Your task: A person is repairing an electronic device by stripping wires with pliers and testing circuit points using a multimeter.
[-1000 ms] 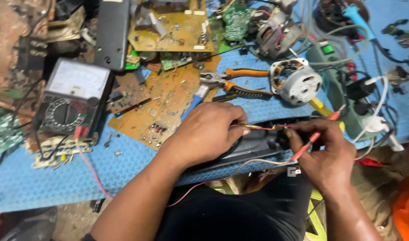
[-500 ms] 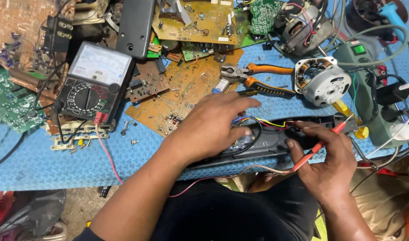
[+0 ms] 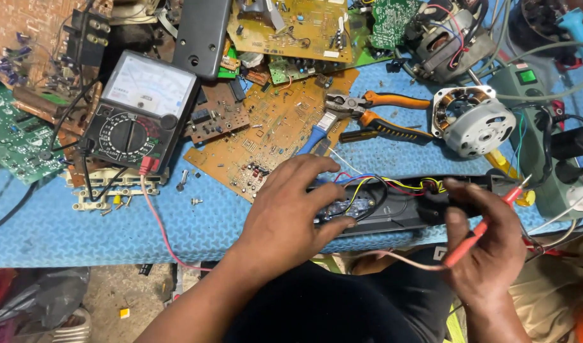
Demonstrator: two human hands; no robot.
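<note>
Left hand [image 3: 285, 213]: fingers pressing the black housing [image 3: 393, 213] at lower centre.
Right hand [image 3: 488, 251]: fingers pinching the red probe [image 3: 488, 222].
Risk: the probe tip could slip and bridge the loose wires [image 3: 367, 187].

The view slides left and down, so the meter [image 3: 142, 114] now sits further right and lower in frame. The left hand [image 3: 291, 209] shifts toward the casing's [image 3: 399, 213] left end. The right hand [image 3: 485, 248] draws the red probe [image 3: 485, 225] back from the wires [image 3: 393, 185].
</note>
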